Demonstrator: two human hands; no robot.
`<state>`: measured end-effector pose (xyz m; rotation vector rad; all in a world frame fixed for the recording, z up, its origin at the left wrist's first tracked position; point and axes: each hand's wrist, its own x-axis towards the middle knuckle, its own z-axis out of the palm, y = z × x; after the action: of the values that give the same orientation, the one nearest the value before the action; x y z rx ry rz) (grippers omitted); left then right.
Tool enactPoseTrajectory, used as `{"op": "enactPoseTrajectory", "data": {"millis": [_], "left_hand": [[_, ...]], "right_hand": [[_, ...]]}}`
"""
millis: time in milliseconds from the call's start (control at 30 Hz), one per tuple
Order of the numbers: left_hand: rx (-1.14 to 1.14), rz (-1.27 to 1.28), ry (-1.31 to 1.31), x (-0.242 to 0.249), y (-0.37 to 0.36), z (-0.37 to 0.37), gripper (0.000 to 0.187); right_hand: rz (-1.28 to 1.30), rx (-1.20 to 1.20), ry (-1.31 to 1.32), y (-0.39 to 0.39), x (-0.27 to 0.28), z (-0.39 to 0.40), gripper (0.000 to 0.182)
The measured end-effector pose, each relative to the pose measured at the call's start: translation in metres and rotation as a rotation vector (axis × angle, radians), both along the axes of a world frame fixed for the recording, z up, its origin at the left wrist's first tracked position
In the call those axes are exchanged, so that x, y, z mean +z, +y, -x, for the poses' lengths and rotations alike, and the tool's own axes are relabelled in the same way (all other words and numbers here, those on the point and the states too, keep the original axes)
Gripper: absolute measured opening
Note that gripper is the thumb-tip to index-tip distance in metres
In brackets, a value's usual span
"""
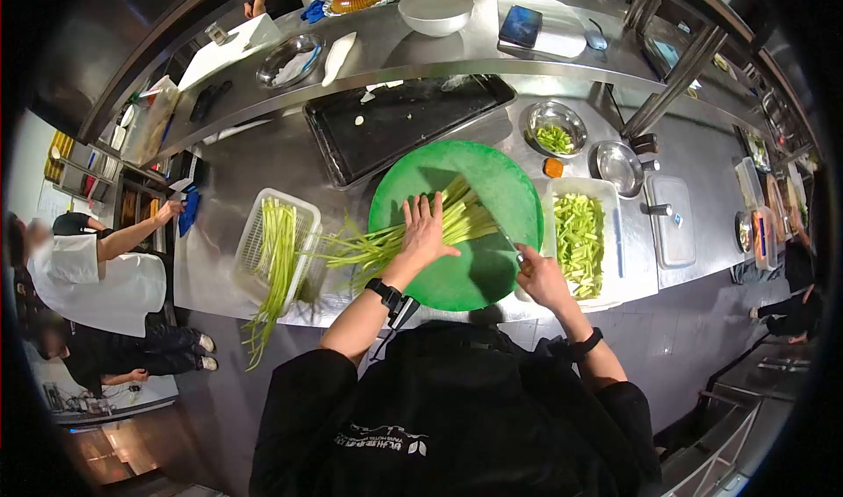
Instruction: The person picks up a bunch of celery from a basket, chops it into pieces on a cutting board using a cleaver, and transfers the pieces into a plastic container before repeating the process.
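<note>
Left hand (428, 231) lies flat, pinning limp, light green stalks (413, 234) mid-bundle; right hand (540, 277), at four o'clock, grips a knife (512, 249).

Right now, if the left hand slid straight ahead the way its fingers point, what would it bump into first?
The left hand lies flat on the green stalks, fingers pointing away from the person. Past the green cutting board, the black tray probably comes first, though depth is unclear.
</note>
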<state>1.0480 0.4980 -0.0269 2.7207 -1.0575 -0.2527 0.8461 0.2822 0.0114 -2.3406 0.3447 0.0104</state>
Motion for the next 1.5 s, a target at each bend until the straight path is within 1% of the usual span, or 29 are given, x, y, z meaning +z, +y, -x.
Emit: {"op": "enactPoseTrajectory", "data": {"millis": [67,167,233,267,300,333,400,433,500,567,667,767,800,867,933,967,1000,1067,1167,1267,1333,1400,1500], "left_hand": [[0.006,0.008,0.024,0.0,0.003,0.001,0.139],[0.024,0.031,0.072,0.003,0.005,0.002,0.138],[0.026,0.047,0.101,0.001,0.003,0.002,0.137],[0.032,0.019,0.103,0.0,0.002,0.003,0.132],[0.039,-0.011,0.107,-0.002,0.002,0.004,0.128],[0.039,-0.013,0.11,-0.003,0.003,0.004,0.128],[0.071,0.035,0.102,-0.005,0.004,0.007,0.118],[0.071,0.034,0.105,-0.004,0.004,0.008,0.118],[0.068,0.052,0.121,-0.004,0.004,0.008,0.111],[0.073,0.056,0.107,-0.005,0.005,0.008,0.11],[0.079,0.062,0.083,-0.005,0.003,0.009,0.108],[0.085,0.038,0.073,-0.005,0.004,0.011,0.106],[0.088,0.018,0.068,-0.003,0.002,0.01,0.105],[0.077,0.006,0.071,-0.001,0.004,0.01,0.103],[0.059,-0.006,0.071,0.002,0.007,0.012,0.102],[0.055,0.013,0.056,0.003,0.006,0.013,0.1],[0.051,0.032,0.043,0.003,0.006,0.014,0.098],[0.039,0.027,0.032,-0.001,0.005,0.015,0.097],[0.03,0.017,0.023,-0.003,0.005,0.013,0.093],[0.017,0.007,0.015,-0.004,0.006,0.013,0.091],[0.006,0.0,0.001,-0.004,0.006,0.012,0.09],[-0.002,0.004,0.005,-0.003,0.007,0.011,0.089],[-0.003,0.011,0.018,-0.001,0.007,0.011,0.088]], "right_hand": [[-0.02,0.012,-0.006,-0.003,0.008,0.003,0.053],[-0.099,-0.111,0.114,-0.007,0.028,-0.003,0.053],[-0.105,-0.113,0.114,0.003,0.028,-0.004,0.053],[-0.109,-0.112,0.11,0.007,0.026,-0.004,0.053],[-0.145,-0.044,0.09,0.011,0.025,-0.002,0.053],[-0.147,-0.044,0.093,0.013,0.025,-0.001,0.053],[-0.174,-0.036,0.141,0.016,0.028,0.001,0.053],[-0.186,-0.05,0.122,0.011,0.018,0.003,0.054],[-0.201,-0.08,0.15,0.008,0.016,0.004,0.054],[-0.216,-0.109,0.176,0.004,0.015,0.004,0.054],[-0.111,-0.08,0.089,-0.005,0.014,0.003,0.052],[-0.181,-0.126,0.149,0.015,0.018,0.001,0.053],[-0.181,-0.064,0.129,0.022,0.014,0.002,0.053],[-0.126,-0.013,0.038,0.027,0.013,0.006,0.046],[-0.291,-0.15,0.194,0.014,0.013,0.003,0.043],[-0.438,-0.219,0.226,0.008,0.016,0.003,0.044],[-0.527,-0.22,0.254,0.003,0.024,0.002,0.042],[-0.411,-0.224,0.235,0.009,0.048,0.001,0.042],[-0.388,-0.223,0.176,0.016,0.063,0.01,0.041],[-0.356,-0.211,0.172,0.025,0.081,0.013,0.04],[-0.354,-0.202,0.174,0.026,0.083,0.013,0.039],[-0.302,-0.14,0.149,0.026,0.082,0.013,0.038],[-0.255,-0.138,0.19,0.028,0.082,0.01,0.038]]}}
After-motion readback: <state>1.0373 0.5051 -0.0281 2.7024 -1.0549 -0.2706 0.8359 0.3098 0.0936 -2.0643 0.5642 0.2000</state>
